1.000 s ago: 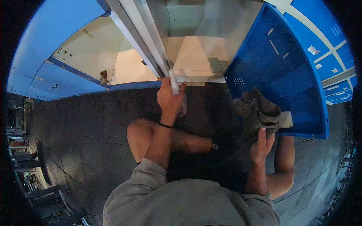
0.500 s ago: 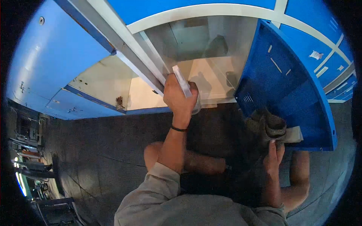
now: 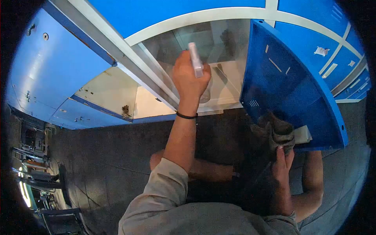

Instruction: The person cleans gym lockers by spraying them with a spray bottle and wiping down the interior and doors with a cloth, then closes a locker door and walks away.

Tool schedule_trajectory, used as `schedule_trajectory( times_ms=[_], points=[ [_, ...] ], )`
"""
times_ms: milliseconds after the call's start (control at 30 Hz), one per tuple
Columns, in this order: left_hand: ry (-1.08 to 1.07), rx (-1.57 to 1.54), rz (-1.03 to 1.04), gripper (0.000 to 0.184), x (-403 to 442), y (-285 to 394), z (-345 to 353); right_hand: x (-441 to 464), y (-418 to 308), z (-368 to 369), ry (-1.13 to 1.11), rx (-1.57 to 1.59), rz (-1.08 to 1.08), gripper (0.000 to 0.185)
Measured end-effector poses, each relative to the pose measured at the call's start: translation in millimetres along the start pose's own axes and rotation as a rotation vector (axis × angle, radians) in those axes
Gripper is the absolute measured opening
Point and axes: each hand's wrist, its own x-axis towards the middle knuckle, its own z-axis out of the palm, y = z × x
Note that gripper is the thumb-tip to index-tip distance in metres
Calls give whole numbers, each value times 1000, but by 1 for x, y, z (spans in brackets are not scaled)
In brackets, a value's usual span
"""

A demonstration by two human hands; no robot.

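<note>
My left hand [image 3: 188, 76] is closed around a spray bottle [image 3: 195, 58] with a whitish top; the clear body shows partly below the fingers. It reaches into the opening of a locker compartment [image 3: 231, 84] with grey walls and a pale floor. My right hand [image 3: 281, 162], lower right, grips a crumpled dark grey-brown cloth [image 3: 281, 135] from below. Just behind the cloth stands the swung-open blue locker door [image 3: 290, 84], its inner face toward me. A pale block-like piece [image 3: 302, 135] sits against the door's lower edge beside the cloth; its kind is unclear.
Light-blue lockers [image 3: 66, 51] run along the left, one open with a cream inside [image 3: 107, 92]. More blue lockers [image 3: 313, 43] curve away at the right. Dark floor [image 3: 109, 152] lies beneath my legs. A dark chair-like frame [image 3: 64, 223] stands at lower left.
My left hand has moved farther up and into the compartment with the spray bottle. The right hand stays near the door with the cloth. The view has shifted slightly.
</note>
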Motion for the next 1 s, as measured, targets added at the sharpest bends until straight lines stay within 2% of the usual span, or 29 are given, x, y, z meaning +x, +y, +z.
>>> schedule_trajectory(
  times_ms=[100,133,267,367,467,533,600,667,767,800,867,933,967,1000],
  points=[
    [-155,-92,47,21,4,12,9,9,-20,-2,-63,123,119,35],
    [-219,-229,-20,21,2,18,8,7,-16,-2,-48,137,123,35],
    [-273,-385,-2,25,4,32,9,8,-18,-6,-18,124,105,36],
    [-327,-455,20,26,2,31,5,12,2,-19,18,184,103,46],
    [-396,-476,54,27,-4,22,-4,12,-2,-13,154,0,246,40],
    [-416,-515,48,26,-13,16,-8,15,-5,-11,193,-127,53,43],
    [-380,-536,90,27,-24,7,-17,20,-16,-1,251,-103,19,46],
    [-373,-557,80,29,-42,-6,-17,32,-38,21,339,82,135,47],
    [-484,-515,29,33,-69,-20,-34,50,-56,61,567,188,119,53],
    [-500,-501,5,35,-81,-26,-37,56,-50,74,778,248,170,56],
    [-529,-476,-32,41,-108,-41,-37,69,-13,92,849,-27,-146,60],
    [-527,-393,-79,44,-138,-55,-27,86,-25,82,643,-621,14,62],
    [-526,-349,-101,46,-150,-62,-23,99,-37,83,516,-864,-8,61],
    [-717,-279,-128,52,-158,-69,-21,111,-49,84,399,-1098,-60,60]
  ],
)
